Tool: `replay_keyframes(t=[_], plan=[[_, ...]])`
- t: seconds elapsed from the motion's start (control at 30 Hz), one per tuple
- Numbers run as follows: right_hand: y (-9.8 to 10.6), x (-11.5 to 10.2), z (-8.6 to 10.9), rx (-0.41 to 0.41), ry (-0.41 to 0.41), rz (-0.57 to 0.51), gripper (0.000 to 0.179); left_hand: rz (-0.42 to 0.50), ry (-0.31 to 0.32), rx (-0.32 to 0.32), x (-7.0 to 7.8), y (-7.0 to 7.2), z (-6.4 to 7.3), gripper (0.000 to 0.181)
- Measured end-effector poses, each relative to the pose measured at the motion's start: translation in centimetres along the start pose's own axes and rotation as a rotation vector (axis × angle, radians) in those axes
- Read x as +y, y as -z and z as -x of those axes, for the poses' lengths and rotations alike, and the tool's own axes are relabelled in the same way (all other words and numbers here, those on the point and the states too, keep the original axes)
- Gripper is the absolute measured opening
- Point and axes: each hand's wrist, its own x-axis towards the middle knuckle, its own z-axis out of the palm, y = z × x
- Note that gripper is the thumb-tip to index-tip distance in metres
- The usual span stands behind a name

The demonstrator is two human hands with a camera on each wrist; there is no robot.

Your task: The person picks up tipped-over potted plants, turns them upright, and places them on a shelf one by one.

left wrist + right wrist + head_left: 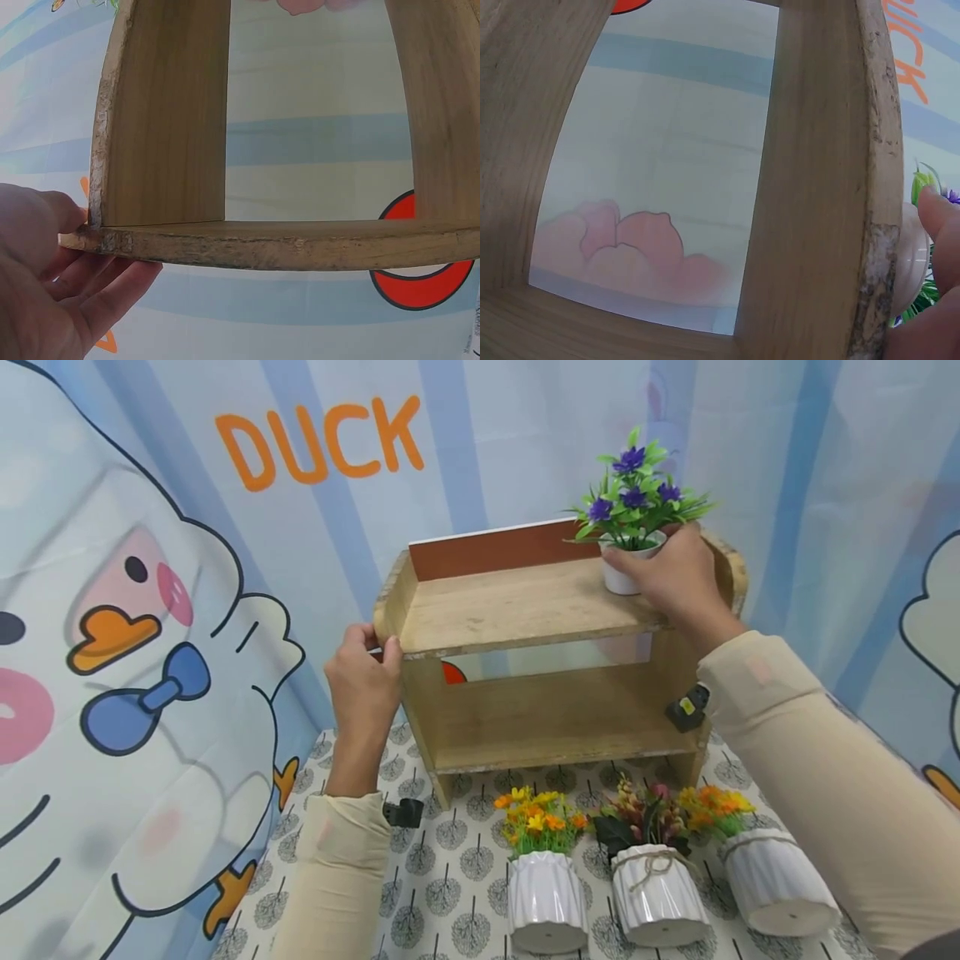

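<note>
A two-tier wooden shelf (517, 602) stands on the patterned cloth. On the left, my left hand (365, 681) grips the shelf's side panel near the upper board; in the left wrist view its fingers (124, 296) lie beneath the panel's edge with the thumb on the other side. My right hand (682, 577) holds a small white pot (621, 578) of artificial purple flowers (633, 493) at the right end of the upper board. Whether the pot's base touches the board is hard to tell. Only part of that pot (911, 259) shows in the right wrist view, beyond the board's edge.
Three white ribbed pots are in front of the shelf: one with yellow-orange flowers (549, 902), a middle one with twine and reddish flowers (660, 897), and a right one (780, 881) partly beside my right sleeve. A duck-printed curtain (510, 435) hangs behind.
</note>
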Motion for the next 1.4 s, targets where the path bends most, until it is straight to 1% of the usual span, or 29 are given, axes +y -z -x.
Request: replay_keyframes(t=[0.1, 0.2, 0.37, 0.5, 0.67, 0.83, 1.03, 1.23, 1.4], plan=[[0.3, 0.1, 0.3, -0.010, 0.030, 0.038, 0.113, 0.001, -0.002, 0.001, 0.0, -0.1, 0.0, 0.029], [0.7, 0.2, 0.9, -0.039, 0.048, 0.064, 0.111, 0.000, -0.003, 0.003, 0.1, -0.2, 0.0, 0.030], [1.3, 0.3, 1.9, -0.065, 0.060, 0.124, 0.109, 0.000, -0.014, 0.011, 0.3, -0.1, -0.1, 0.030], [1.7, 0.4, 2.5, -0.049, 0.089, 0.139, 0.101, -0.003, -0.018, 0.011, 0.3, -0.1, -0.2, 0.030], [2.2, 0.4, 3.2, -0.003, 0.146, 0.174, 0.089, -0.002, -0.022, 0.008, 0.3, -0.1, -0.3, 0.030], [2.8, 0.4, 4.5, -0.020, 0.170, 0.173, 0.089, 0.004, -0.021, 0.021, 0.2, -0.1, -0.3, 0.029], [3.8, 0.6, 5.9, -0.029, 0.179, 0.164, 0.088, 0.008, -0.007, 0.011, 0.3, 0.0, -0.3, 0.030], [4.9, 1.8, 7.3, -0.033, 0.174, 0.147, 0.091, 0.006, 0.000, 0.006, 0.3, 0.1, -0.2, 0.029], [5.5, 2.9, 8.3, -0.007, 0.190, 0.176, 0.087, 0.003, 0.000, 0.008, 0.3, 0.3, -0.2, 0.030]])
